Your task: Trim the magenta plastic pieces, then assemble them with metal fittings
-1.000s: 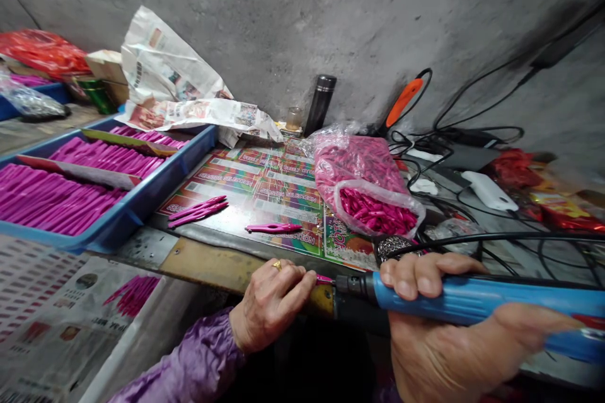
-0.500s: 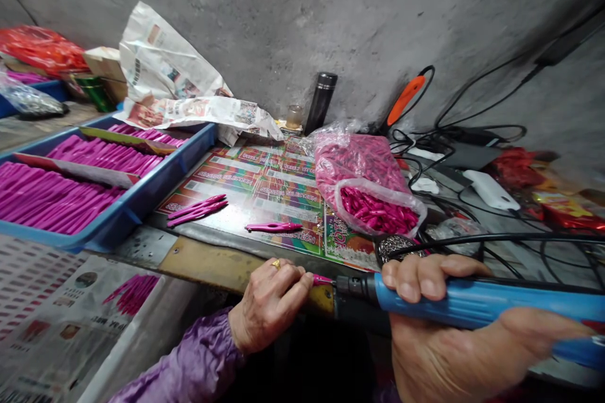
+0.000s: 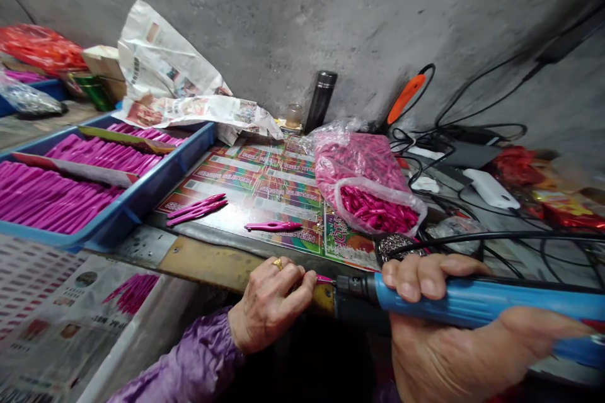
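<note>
Pinching a small pink plastic piece (image 3: 324,279) in its fingertips, the left hand (image 3: 271,308) is holding it against the tip of a blue-handled soldering iron (image 3: 472,298). The piece looks light and stiff — easiest held by its end — while the right hand (image 3: 444,359) is clenching the iron's handle.

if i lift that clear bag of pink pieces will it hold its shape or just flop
It will probably flop: the clear plastic bag is slumped and soft-sided, with its mouth folded back. The glossy pink pieces look loose, so they would likely shift and slide inside. Small and plastic-looking, they may weigh little overall.
</note>
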### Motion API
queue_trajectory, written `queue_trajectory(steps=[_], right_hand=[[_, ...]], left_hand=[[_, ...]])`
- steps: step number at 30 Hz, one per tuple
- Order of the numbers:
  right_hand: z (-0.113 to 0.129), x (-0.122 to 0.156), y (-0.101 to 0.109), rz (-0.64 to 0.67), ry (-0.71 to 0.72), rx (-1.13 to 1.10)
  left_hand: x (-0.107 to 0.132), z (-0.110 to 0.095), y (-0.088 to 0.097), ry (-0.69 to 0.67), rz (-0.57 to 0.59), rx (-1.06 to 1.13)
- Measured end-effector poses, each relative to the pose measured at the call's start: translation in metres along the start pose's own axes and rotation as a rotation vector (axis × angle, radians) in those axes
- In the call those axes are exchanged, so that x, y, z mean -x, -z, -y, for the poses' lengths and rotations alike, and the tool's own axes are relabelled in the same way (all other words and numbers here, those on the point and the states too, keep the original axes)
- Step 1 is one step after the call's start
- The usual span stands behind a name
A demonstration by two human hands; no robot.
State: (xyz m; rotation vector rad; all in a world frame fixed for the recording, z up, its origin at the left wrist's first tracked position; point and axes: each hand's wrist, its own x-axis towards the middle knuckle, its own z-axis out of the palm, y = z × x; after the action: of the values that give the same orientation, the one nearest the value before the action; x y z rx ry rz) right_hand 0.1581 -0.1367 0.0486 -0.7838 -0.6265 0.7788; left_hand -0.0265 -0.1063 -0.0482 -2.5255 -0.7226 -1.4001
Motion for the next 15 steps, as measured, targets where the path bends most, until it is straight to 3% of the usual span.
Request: queue_trajectory(steps=[15], right_hand=[[-0.001, -0.001, 0.001, 0.024, 0.024, 0.011]], left_hand=[[0.008, 0.001, -0.003, 0.02, -0.025, 0.06]])
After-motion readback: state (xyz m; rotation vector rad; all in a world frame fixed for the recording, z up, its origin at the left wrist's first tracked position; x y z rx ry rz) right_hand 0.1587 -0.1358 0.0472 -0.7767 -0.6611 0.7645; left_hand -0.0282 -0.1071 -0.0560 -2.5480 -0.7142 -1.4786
